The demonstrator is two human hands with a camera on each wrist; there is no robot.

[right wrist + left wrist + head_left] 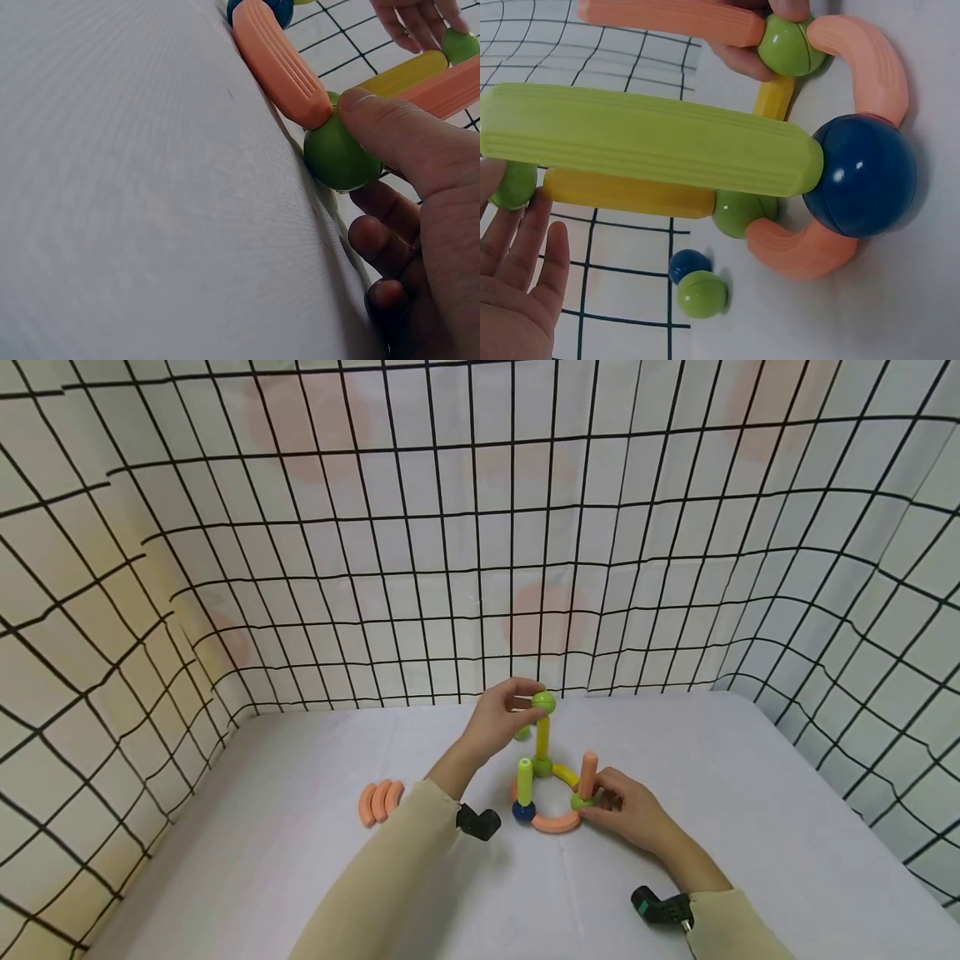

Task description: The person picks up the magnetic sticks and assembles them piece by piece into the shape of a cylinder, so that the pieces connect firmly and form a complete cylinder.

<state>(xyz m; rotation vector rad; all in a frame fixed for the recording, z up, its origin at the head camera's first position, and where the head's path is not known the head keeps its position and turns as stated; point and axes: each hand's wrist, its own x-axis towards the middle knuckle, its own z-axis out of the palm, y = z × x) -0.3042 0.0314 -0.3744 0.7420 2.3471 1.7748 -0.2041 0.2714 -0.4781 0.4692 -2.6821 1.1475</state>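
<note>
A ring of curved pieces and balls lies on the table, with three rods standing on it. My left hand pinches a green ball at the top of the straight yellow rod. With thumb and fingers, my right hand grips the green ball at the foot of the straight orange rod. Nearer me, a light green rod rises from a dark blue ball. A curved orange piece joins that blue ball to the ball under my right hand. A curved yellow piece lies behind.
Three loose curved orange pieces lie left of my left forearm. Behind the ring, a loose blue ball and a green ball sit together. A white wall with a black grid encloses the white table.
</note>
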